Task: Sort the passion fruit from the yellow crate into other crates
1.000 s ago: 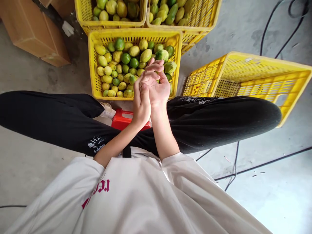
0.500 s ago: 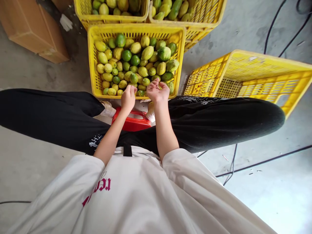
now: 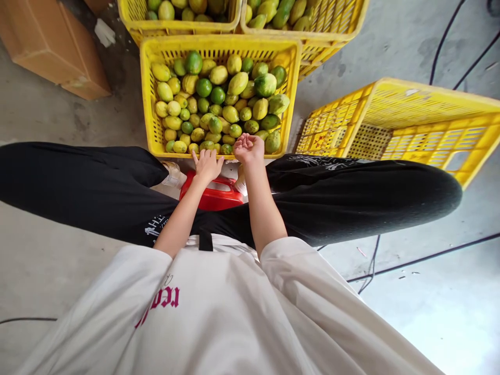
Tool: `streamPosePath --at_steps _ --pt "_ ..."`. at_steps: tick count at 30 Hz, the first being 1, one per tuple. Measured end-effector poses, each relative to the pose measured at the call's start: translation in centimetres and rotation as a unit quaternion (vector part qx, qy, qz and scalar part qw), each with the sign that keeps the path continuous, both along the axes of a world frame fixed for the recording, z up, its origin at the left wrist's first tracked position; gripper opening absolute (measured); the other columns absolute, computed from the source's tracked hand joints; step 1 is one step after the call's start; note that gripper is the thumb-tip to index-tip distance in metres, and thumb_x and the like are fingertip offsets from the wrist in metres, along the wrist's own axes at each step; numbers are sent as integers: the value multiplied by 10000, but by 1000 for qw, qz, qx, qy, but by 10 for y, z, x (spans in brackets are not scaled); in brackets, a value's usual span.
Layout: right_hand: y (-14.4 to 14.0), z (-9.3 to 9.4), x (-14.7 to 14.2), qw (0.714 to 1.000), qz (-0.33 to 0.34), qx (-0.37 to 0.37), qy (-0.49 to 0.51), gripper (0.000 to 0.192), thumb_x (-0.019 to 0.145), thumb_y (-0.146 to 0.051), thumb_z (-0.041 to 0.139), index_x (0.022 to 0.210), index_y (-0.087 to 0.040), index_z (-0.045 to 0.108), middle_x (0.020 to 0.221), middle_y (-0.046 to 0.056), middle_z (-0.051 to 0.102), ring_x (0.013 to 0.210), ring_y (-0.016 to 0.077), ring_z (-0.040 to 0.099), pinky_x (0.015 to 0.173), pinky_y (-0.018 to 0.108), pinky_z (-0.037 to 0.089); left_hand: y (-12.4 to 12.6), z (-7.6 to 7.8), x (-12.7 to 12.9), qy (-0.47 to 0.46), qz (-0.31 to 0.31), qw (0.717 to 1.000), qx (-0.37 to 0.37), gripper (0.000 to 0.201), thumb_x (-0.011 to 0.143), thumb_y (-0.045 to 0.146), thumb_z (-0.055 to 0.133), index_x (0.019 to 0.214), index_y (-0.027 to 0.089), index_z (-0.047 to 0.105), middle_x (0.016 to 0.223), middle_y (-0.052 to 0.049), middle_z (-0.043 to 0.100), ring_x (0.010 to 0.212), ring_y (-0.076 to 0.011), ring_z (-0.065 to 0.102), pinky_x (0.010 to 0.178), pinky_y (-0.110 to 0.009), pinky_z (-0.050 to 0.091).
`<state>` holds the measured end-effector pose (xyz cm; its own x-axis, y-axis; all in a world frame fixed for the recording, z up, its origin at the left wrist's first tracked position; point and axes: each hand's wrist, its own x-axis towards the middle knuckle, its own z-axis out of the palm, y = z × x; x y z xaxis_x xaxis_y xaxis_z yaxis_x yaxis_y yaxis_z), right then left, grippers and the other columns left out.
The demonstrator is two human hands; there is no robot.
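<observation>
A yellow plastic crate (image 3: 292, 99) full of green and yellow oval fruits (image 3: 230, 114) stands in front of me, between my knees. At its near rim, my left hand (image 3: 208, 165) has its fingers spread and holds nothing; the fingertips reach the rim. To the right of it, my right hand (image 3: 249, 148) is over the near edge of the crate, close to the fruits. Its fingers are curled in toward the palm, and whatever may be inside them is hidden.
Two more yellow crates (image 3: 179, 25) with similar fruits stand behind. On the right a yellow crate (image 3: 385, 104) lies tipped toward me. A cardboard box (image 3: 54, 52) is at the upper left. Below my hands is a red plastic stool or container (image 3: 219, 199). Black cables (image 3: 425, 257) cross the floor.
My left hand has drawn back to the near rim and its closed fingers have spread. My right hand has come slightly toward me, its fingers curled more tightly.
</observation>
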<state>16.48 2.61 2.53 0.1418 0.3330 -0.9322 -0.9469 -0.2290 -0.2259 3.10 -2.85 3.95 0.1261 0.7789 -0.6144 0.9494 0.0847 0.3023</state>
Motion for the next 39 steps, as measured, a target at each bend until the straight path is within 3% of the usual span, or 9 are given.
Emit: streamPosePath --at_steps 10,14,18,22,27,31,33,36,39 --pt "-2 -17 -4 1000 8 -8 -7 234 991 -74 488 816 -227 511 682 -55 578 522 77 567 451 121 472 1 4 2 15 -7 1000 -22 704 1091 408 342 1709 70 369 1774 -188 400 1720 -347 223 1407 -624 92" --pt "-3 -22 -6 1000 17 -4 -6 230 989 -84 497 811 -228 523 678 -52 586 534 87 568 464 126 484 2 4 0 19 1 1000 -20 691 1090 420 360 1702 99 392 1817 -181 307 1725 -326 220 1411 -600 100" --pt "-4 -20 -7 999 37 6 -6 253 1020 -76 476 819 -221 524 689 -54 586 530 72 565 485 117 476 11 3 -4 24 13 1000 -6 641 1073 443 412 1596 93 535 1850 -185 193 1656 -359 372 1406 -550 170" --pt "-4 -13 -7 1000 26 2 9 264 1021 -61 451 821 -213 533 684 -53 583 530 72 548 487 116 457 27 -3 -7 8 59 998 13 615 1080 511 404 1545 143 566 1818 -173 310 1611 -371 423 1344 -558 320" --pt "-4 -9 -8 1000 22 -4 20 248 1005 -65 480 816 -215 536 663 -53 581 523 81 544 465 121 444 46 -17 -16 6 97 995 13 510 1067 430 476 1528 226 549 1710 -140 484 1546 -347 499 1268 -494 436" --pt "-5 -13 -8 1000 24 -4 17 240 982 -56 486 819 -220 551 661 -46 593 534 95 556 475 133 463 59 -30 -30 17 112 994 -3 725 964 312 674 1637 224 418 1606 -173 575 1522 -360 520 1237 -493 471" --pt "-5 -16 -7 1000 24 -5 12 237 977 -58 490 818 -222 552 662 -46 595 535 96 559 474 132 463 62 -35 -35 15 103 995 -10 766 926 299 730 1627 221 432 1558 -178 613 1528 -364 504 1231 -485 479" --pt "-5 -21 -6 999 31 -7 -5 233 979 -66 487 820 -221 560 681 -44 603 536 87 570 485 126 469 59 -38 -38 11 113 993 12 621 926 329 734 1509 248 538 1514 -174 613 1490 -354 538 1223 -475 484" --pt "-5 -27 -6 999 47 -5 -23 228 972 -67 489 821 -222 560 678 -49 599 531 87 567 485 123 472 53 -40 -36 -10 165 984 63 612 922 307 732 1482 243 495 1550 -184 540 1384 -321 624 1175 -441 523"
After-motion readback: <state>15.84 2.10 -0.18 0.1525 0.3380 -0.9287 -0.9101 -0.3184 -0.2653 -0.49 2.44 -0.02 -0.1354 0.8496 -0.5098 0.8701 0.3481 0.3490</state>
